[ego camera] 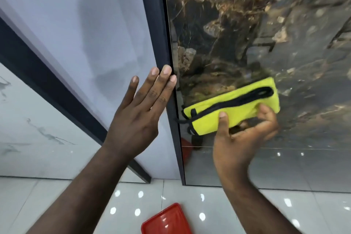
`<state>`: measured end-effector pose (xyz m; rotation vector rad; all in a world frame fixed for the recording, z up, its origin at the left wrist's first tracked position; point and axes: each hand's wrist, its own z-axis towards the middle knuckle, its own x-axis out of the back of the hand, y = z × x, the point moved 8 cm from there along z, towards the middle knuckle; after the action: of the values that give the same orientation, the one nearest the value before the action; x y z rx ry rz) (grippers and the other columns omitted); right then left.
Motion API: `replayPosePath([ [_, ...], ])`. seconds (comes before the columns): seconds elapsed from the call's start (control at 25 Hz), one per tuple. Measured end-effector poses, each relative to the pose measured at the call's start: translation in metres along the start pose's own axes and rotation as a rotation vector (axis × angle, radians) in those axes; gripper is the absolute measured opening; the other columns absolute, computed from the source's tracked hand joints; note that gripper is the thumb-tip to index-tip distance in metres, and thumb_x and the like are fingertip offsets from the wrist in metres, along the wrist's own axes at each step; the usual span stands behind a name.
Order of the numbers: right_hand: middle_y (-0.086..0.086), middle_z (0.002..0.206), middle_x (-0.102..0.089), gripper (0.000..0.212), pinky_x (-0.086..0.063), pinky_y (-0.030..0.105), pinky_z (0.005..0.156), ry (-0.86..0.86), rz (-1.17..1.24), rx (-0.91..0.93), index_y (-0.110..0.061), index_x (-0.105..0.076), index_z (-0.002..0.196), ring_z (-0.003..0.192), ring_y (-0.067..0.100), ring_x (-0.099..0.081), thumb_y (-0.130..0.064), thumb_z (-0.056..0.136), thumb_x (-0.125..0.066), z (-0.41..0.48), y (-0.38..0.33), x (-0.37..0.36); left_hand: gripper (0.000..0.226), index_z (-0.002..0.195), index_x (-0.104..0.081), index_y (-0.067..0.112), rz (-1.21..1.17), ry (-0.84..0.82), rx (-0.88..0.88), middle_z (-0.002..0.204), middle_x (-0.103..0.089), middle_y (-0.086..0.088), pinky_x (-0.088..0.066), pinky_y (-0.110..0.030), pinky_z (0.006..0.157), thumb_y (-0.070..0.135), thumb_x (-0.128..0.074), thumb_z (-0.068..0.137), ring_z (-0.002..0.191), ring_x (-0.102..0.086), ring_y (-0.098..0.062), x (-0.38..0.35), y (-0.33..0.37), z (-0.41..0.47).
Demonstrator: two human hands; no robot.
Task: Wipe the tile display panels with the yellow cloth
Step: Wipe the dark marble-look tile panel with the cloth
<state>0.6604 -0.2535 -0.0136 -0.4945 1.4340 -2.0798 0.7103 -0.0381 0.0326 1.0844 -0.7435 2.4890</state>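
A folded yellow cloth [233, 107] with black stitched edging lies against the dark brown-and-gold marble tile panel [256, 24]. My right hand [241, 138] holds the cloth from below, thumb on its front and fingers curled round its lower right edge. My left hand [138, 118] is flat with straight fingers, its fingertips touching the black frame edge [157, 24] between the dark panel and a pale grey panel [85, 24].
A second black frame bar [57, 100] runs diagonally at the left, with a white marbled panel [28, 129] beyond it. Glossy white floor tiles [57, 205] lie below. A red tray [167, 220] sits on the floor at the bottom centre.
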Motion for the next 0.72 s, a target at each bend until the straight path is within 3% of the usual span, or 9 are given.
replayPosePath([
  [0.08, 0.017, 0.135, -0.036, 0.077, -0.054, 0.026, 0.083, -0.024, 0.026, -0.141, -0.008, -0.038, 0.140, 0.095, 0.009, -0.055, -0.004, 0.081, -0.088, -0.019, 0.031, -0.008, 0.094, 0.172, -0.016, 0.007, -0.002, -0.009, 0.009, 0.180, -0.003, -0.010, -0.007, -0.054, 0.134, -0.024, -0.037, 0.087, 0.168, -0.002, -0.028, -0.008, 0.009, -0.004],
  [0.16, 0.010, 0.135, -0.036, 0.081, -0.058, 0.040, 0.085, -0.070, 0.100, -0.216, -0.029, -0.038, 0.132, 0.102, 0.029, -0.058, -0.020, 0.074, -0.093, -0.025, 0.047, -0.022, 0.095, 0.172, -0.017, 0.008, -0.014, -0.021, 0.004, 0.180, -0.003, -0.008, -0.006, -0.052, 0.134, -0.025, -0.032, 0.084, 0.167, -0.001, -0.027, -0.012, 0.013, -0.006],
  [0.28, 0.005, 0.135, -0.037, 0.087, -0.062, 0.060, 0.084, -0.025, 0.389, -0.434, -0.036, -0.037, 0.124, 0.113, 0.026, -0.064, -0.026, 0.063, -0.097, -0.027, 0.068, -0.029, 0.097, 0.173, -0.015, 0.011, -0.035, -0.068, -0.057, 0.181, -0.002, -0.005, -0.004, -0.050, 0.135, -0.024, -0.020, 0.082, 0.168, 0.000, -0.025, -0.016, 0.012, -0.011],
  [0.32, 0.004, 0.134, -0.039, 0.089, -0.063, 0.061, 0.082, -0.009, 0.481, -0.512, -0.031, -0.035, 0.127, 0.109, 0.017, -0.067, -0.020, 0.065, -0.097, -0.031, 0.076, -0.030, 0.095, 0.173, -0.013, 0.011, -0.030, -0.084, -0.073, 0.181, 0.000, -0.004, -0.003, -0.049, 0.135, -0.022, -0.013, 0.084, 0.168, 0.001, -0.025, -0.019, 0.012, -0.014],
  [0.44, -0.006, 0.125, -0.052, 0.081, -0.065, 0.044, 0.075, -0.004, 0.506, -0.776, -0.020, -0.028, 0.135, 0.092, -0.001, -0.071, 0.005, 0.082, -0.084, -0.061, 0.124, -0.036, 0.083, 0.173, -0.012, 0.011, 0.003, -0.122, -0.063, 0.180, 0.001, -0.004, -0.002, -0.048, 0.134, -0.015, -0.004, 0.095, 0.167, 0.003, -0.024, -0.037, 0.017, -0.023],
  [0.56, -0.002, 0.120, -0.064, 0.075, -0.065, 0.041, 0.072, 0.022, 0.463, -1.002, -0.023, -0.029, 0.132, 0.103, 0.014, -0.071, 0.010, 0.086, -0.078, -0.090, 0.172, -0.041, 0.076, 0.171, -0.022, 0.009, 0.019, -0.126, -0.063, 0.178, -0.011, -0.006, -0.004, -0.047, 0.134, -0.012, -0.002, 0.101, 0.165, -0.009, -0.026, -0.054, 0.031, -0.041],
  [0.72, 0.006, 0.134, -0.054, 0.075, -0.061, 0.033, 0.058, 0.053, 0.372, -1.152, -0.021, -0.030, 0.130, 0.113, 0.024, -0.066, 0.021, 0.082, -0.070, -0.116, 0.222, -0.052, 0.074, 0.172, -0.020, 0.008, -0.019, -0.189, -0.078, 0.180, -0.011, -0.007, -0.003, -0.048, 0.134, -0.010, -0.001, 0.102, 0.167, -0.010, -0.025, -0.071, 0.045, -0.056],
])
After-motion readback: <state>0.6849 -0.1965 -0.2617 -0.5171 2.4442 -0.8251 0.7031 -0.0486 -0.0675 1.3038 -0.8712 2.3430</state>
